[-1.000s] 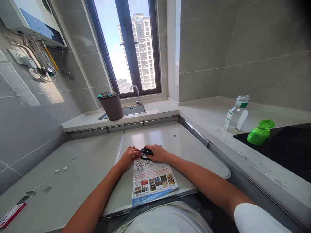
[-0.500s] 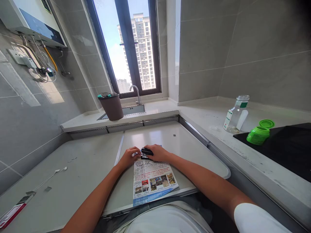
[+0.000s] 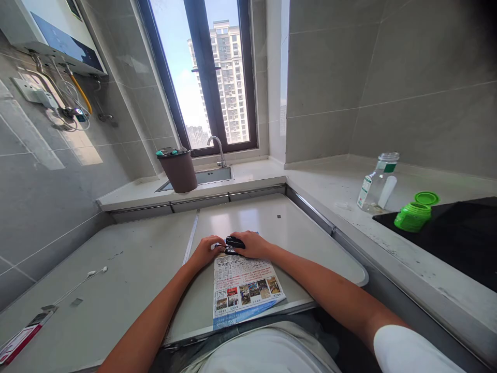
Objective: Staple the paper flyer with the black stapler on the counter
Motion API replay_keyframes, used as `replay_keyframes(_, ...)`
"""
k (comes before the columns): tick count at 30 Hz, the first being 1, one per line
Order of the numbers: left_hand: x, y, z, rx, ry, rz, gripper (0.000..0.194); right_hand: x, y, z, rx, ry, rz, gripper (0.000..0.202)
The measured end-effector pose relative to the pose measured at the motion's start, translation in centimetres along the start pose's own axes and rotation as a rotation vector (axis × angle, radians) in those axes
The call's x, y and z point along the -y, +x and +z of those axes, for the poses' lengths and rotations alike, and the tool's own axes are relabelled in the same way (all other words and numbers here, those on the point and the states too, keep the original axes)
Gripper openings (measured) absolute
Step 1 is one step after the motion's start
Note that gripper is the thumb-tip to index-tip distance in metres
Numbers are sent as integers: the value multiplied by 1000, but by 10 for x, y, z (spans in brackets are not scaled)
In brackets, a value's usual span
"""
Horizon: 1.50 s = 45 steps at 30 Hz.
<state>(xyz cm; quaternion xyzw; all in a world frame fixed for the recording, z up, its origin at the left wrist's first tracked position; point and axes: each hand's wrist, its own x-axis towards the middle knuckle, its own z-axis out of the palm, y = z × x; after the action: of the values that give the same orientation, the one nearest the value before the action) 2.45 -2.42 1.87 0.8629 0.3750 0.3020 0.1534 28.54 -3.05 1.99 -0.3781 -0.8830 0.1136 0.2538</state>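
My right hand (image 3: pixel 254 245) is wrapped round the rear of a black stapler (image 3: pixel 235 242), whose front points left and whose upper arm looks lifted from its base. At that front end the fingers of my left hand (image 3: pixel 207 250) are pinched together, close to a small shiny metal part. Whether they grip the stapler or a small piece beside it, I cannot tell. Beneath the stapler lies a printed leaflet (image 3: pixel 244 282) with text, small photos and a blue lower edge. Both hands rest over its far end.
The leaflet lies on a light table (image 3: pixel 303 238). Earphones (image 3: pixel 91 273) and a red-and-white package (image 3: pixel 21 342) are at the left. On the counter stand a brown bin (image 3: pixel 178 173), a glass bottle (image 3: pixel 376 186) and an open green container (image 3: pixel 413 216). A sink faucet (image 3: pixel 219 150) is behind.
Almost nothing differs. The left fingertips have shifted very slightly at the stapler's front end; the right hand, stapler and leaflet keep their places.
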Motion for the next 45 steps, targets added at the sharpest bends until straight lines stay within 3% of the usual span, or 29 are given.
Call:
replay_keyframes(11,16,-2,-5,32,61,74,9,-5,2,1,-33,55,11,49)
replay_keyframes(16,9,-2,-18,17,-37,55,15,-21,4,-16,-114,226,5,46)
replay_keyframes(21,-5,0,-17,63,-132,99,17,-32,1,-29,-81,367,-119,45)
replay_keyframes(26,-18,-5,-8,111,-188,57,10,-16,-1,-23,-2,401,-189,46)
replay_keyframes(29,-21,-7,-3,90,-194,-23,23,-6,-1,-19,43,376,-214,48)
replay_keyframes(36,-19,-5,7,72,-186,-17,25,2,0,-14,-17,346,-231,40)
replay_keyframes(45,-16,-3,12,49,-90,-78,18,7,2,-10,-56,291,-122,40)
